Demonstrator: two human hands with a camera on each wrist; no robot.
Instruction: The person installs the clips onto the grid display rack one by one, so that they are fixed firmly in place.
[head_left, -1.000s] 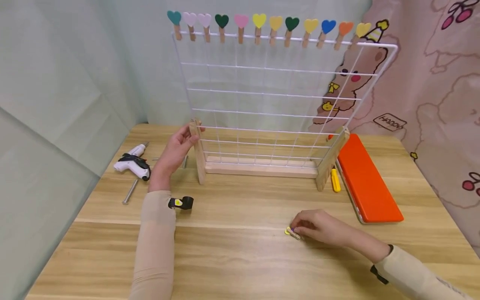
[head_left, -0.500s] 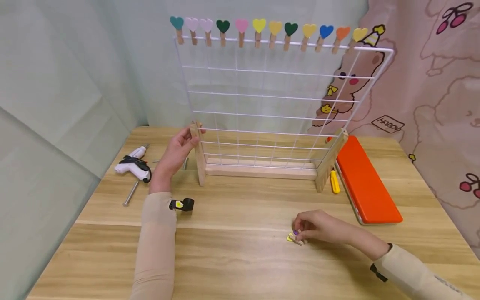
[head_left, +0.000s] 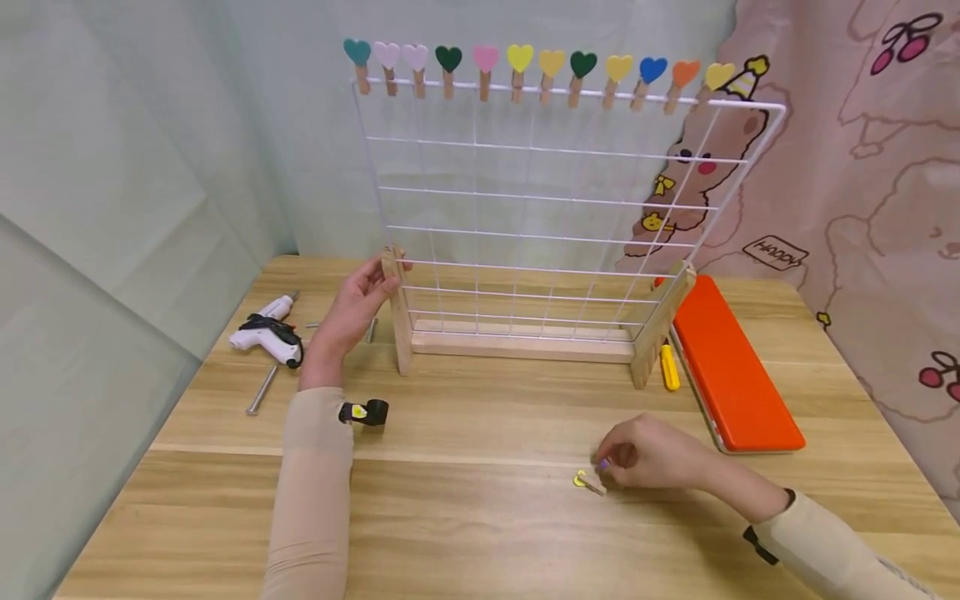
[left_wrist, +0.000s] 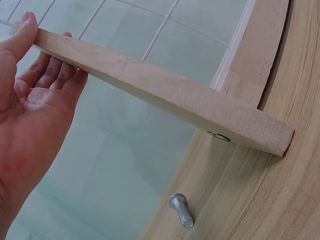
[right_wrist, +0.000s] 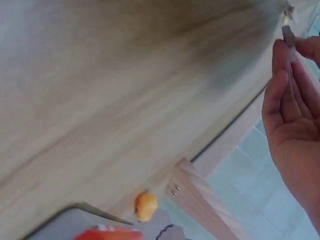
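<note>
My left hand (head_left: 351,310) grips the top of the left wooden upright (left_wrist: 150,82) of a rack, thumb on one side and fingers on the other. A white wire grid (head_left: 753,105) rises from the wooden base (head_left: 517,346). Along its top wire stands a row of several heart clothespins, a pink one (head_left: 485,60) among them. Low over the table, my right hand (head_left: 654,454) pinches a small clothespin (right_wrist: 288,37) between thumb and fingertips; its purple heart (head_left: 604,464) peeks out in the head view. Beside those fingertips lies a yellow-heart clothespin (head_left: 592,484) on the table.
A white glue gun (head_left: 268,333) and a long bolt (head_left: 262,390) lie at the left. Behind my left wrist is a shorter bolt (left_wrist: 181,210). On the right rest a red case (head_left: 738,367) and a yellow-handled tool (head_left: 670,367), beside the right upright (head_left: 663,329).
My right hand has drawn slightly to the right with the purple-heart clothespin, away from the yellow-heart one, which now lies apart. The left hand keeps its grip on the upright.
</note>
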